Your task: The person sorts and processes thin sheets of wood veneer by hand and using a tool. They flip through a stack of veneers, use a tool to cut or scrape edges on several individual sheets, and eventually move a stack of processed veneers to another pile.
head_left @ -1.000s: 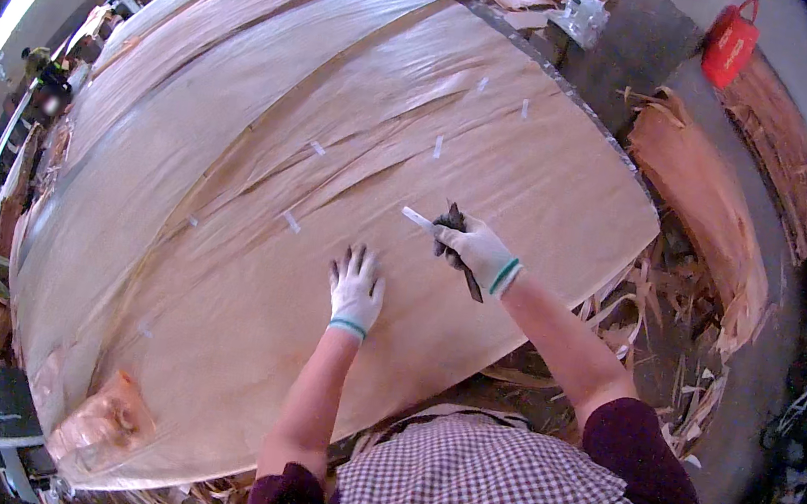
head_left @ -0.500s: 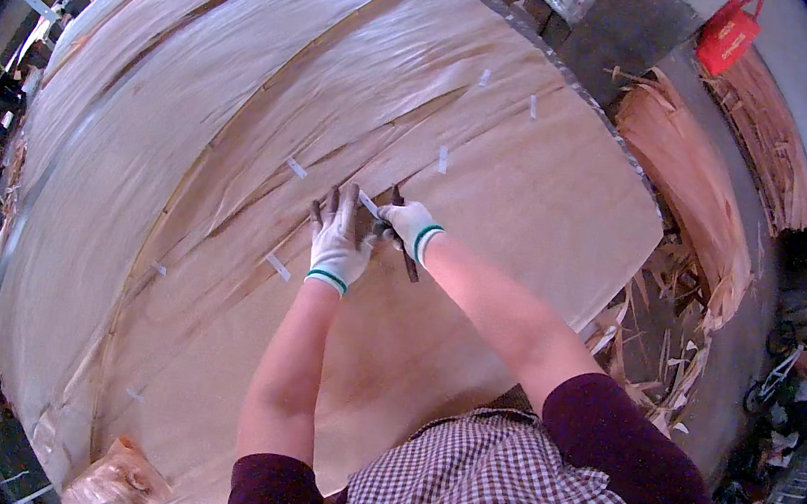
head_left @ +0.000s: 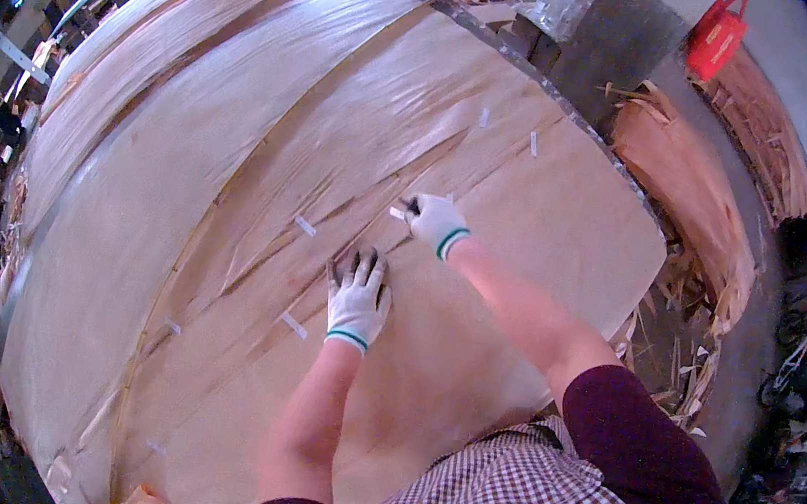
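Observation:
A large sheet of pale wood veneer (head_left: 509, 295) with several dark splits running across it lies in front of me. My left hand (head_left: 357, 302), in a white glove with dark fingertips, rests on the veneer with its fingers apart. Farther off and to the right, my right hand (head_left: 439, 224), gloved alike, is closed on a short white strip of tape (head_left: 397, 213) over a split. Its curled fingers hide whatever else they may hold. Other tape strips stick across the splits, one (head_left: 304, 226) beyond my left hand and another (head_left: 294, 325) beside its wrist.
A long thin yellowish strip (head_left: 219, 197) curves over the sheets on the left. Curled veneer offcuts (head_left: 687, 196) and scraps lie off the right edge. A red bag (head_left: 716, 44) and a clear plastic bag (head_left: 556, 11) are at the far right.
My right hand has moved away from the left, farther out and to the right, with the tape strip. My left hand has shifted slightly nearer me. The dark bar-like thing near my right hand no longer shows.

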`<state>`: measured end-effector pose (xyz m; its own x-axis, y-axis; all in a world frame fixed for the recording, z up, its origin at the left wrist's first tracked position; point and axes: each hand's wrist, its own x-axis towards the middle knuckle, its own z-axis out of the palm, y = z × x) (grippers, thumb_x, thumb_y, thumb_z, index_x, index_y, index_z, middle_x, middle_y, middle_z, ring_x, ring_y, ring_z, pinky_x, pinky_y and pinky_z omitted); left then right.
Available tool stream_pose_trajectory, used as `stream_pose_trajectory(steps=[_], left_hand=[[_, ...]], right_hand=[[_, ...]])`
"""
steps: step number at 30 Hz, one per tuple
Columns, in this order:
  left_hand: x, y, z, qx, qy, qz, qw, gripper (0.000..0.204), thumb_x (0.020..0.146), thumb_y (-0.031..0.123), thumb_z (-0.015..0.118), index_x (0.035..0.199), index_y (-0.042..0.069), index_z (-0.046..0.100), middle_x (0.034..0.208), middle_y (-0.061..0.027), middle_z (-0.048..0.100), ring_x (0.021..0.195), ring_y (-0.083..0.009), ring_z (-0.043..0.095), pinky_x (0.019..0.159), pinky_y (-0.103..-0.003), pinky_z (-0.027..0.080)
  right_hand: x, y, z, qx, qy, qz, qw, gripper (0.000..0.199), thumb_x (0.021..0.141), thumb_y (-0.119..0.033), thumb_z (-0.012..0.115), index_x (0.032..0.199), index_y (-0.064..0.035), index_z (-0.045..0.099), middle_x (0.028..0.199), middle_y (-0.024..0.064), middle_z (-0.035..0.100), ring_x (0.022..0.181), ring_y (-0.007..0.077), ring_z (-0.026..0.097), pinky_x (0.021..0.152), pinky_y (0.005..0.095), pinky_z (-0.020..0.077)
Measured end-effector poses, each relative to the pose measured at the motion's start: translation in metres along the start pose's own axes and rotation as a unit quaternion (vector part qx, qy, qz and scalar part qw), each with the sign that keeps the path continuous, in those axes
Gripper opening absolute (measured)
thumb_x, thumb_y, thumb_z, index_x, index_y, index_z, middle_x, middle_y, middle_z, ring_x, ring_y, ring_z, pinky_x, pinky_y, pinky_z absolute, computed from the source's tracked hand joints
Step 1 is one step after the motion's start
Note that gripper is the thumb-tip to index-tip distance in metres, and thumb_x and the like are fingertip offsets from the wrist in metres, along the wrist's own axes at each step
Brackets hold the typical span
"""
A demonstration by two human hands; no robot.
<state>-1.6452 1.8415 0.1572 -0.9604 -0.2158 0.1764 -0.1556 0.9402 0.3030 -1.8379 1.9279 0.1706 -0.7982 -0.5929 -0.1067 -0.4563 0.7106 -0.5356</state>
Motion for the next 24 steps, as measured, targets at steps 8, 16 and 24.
stream_pose_trajectory(steps=[8, 16, 24], left_hand=[[-0.001, 0.001, -0.005, -0.03, -0.006, -0.013, 0.999, 0.05, 0.083, 0.026, 0.052, 0.13, 0.01, 0.044, 0.14, -0.0093, 0.037, 0.132, -0.0314, 0.027, 0.109, -0.053, 0.011], [-0.002, 0.004, -0.008, -0.024, -0.004, -0.007, 1.0, 0.049, 0.083, 0.028, 0.053, 0.128, 0.008, 0.046, 0.138, -0.0109, 0.039, 0.131, -0.0348, 0.029, 0.108, -0.055, 0.012], [-0.02, -0.014, -0.007, 0.001, 0.01, -0.023, 1.0, 0.049, 0.084, 0.033, 0.05, 0.128, 0.011, 0.046, 0.138, -0.0096, 0.039, 0.131, -0.0296, 0.031, 0.109, -0.054, 0.008]], right_hand=[[0.094, -0.029, 0.021, 0.44, -0.091, 0.268, 0.852, 0.032, 0.078, -0.041, 0.066, 0.076, -0.0082, 0.065, 0.068, 0.0023, 0.062, 0.055, 0.0111, 0.057, 0.048, 0.0284, 0.0424], [0.116, -0.031, 0.024, -0.036, -0.13, 0.178, 0.975, 0.052, 0.071, -0.045, 0.058, 0.102, -0.0032, 0.065, 0.107, 0.0169, 0.063, 0.102, 0.0277, 0.059, 0.088, 0.036, 0.0448], [0.077, -0.066, 0.005, -0.094, -0.102, 0.137, 0.981, 0.046, 0.076, -0.04, 0.057, 0.107, -0.0059, 0.064, 0.114, 0.017, 0.06, 0.107, 0.0287, 0.057, 0.088, 0.0353, 0.0461]])
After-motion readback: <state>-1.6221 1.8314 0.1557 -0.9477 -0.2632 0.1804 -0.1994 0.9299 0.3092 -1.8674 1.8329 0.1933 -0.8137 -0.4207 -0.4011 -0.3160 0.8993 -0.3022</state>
